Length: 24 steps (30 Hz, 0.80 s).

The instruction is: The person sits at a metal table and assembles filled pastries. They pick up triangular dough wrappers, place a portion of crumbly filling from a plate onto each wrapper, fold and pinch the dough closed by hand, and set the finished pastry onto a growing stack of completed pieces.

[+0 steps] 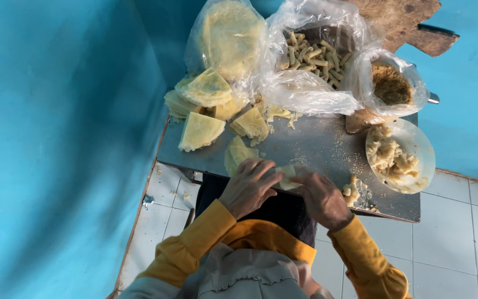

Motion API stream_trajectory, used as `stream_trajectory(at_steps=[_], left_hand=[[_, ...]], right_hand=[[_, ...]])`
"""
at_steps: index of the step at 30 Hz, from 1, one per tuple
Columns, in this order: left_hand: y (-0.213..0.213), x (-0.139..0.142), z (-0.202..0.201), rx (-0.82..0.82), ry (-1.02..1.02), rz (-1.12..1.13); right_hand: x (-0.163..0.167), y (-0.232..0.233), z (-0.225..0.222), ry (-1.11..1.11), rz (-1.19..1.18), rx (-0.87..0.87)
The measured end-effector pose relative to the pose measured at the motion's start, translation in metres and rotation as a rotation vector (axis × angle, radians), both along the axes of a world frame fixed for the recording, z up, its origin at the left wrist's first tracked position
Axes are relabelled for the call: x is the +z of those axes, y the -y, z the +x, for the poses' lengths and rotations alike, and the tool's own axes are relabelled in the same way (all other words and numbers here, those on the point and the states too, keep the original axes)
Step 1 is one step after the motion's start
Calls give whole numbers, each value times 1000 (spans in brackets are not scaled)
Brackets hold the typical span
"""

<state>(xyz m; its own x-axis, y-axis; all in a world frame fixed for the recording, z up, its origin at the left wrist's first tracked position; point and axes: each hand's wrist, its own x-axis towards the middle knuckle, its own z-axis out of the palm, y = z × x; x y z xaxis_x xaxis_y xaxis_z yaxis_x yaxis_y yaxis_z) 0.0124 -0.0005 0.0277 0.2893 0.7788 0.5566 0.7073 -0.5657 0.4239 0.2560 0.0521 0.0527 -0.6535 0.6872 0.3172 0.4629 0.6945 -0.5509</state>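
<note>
Head view looks straight down on a grey metal table [316, 147], its surface dull and dusted with crumbs, set on a floor of pale square tiles [449, 243] beside a smooth blue wall [45, 138]. Near the near edge of the table the left hand [248, 185] and the right hand [321, 197] meet over a small pale yellow wrapper [286, 176], a thin, soft sheet folded into a stubby roll; the fingers of both hands are curled around it and press on it from either side, so each hand is grasping the roll. Both arms wear mustard yellow sleeves [195, 243]. Just left of the hands and farther back lie more folded wrappers [200, 131], triangular and slightly wrinkled, some stacked in a loose heap. At the far left of the table a clear plastic bag [228, 36] holds a round stack of flat yellow sheets. Beside it, in the far middle, a second crinkled clear bag [305, 91] lies open around a pile of finished rolls [313, 55], short, stick-shaped and crumb-coated. To the far right a smaller clear bag [391, 83] holds brown, grainy crumbs. Right of the hands stands a round white bowl [419, 147] with lumpy, pale mashed filling, and a small lump of the same filling [352, 190] sits on the table just beside the right hand. No labels show on the bags.
</note>
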Motion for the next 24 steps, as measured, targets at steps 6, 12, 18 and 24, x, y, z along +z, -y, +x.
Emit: stream_trajectory(at_steps=[6, 12, 18, 24], left_hand=[[-3, -18, 11, -60, -120, 41], [-5, -29, 7, -81, -116, 163], [-3, -31, 7, -142, -46, 142], [-8, -23, 14, -121, 102, 41]], right_hand=[[12, -3, 20, -53, -37, -138], [7, 0, 2, 227, 213, -113], [9, 4, -8, 718, 587, -181], [23, 9, -5, 496, 371, -216]])
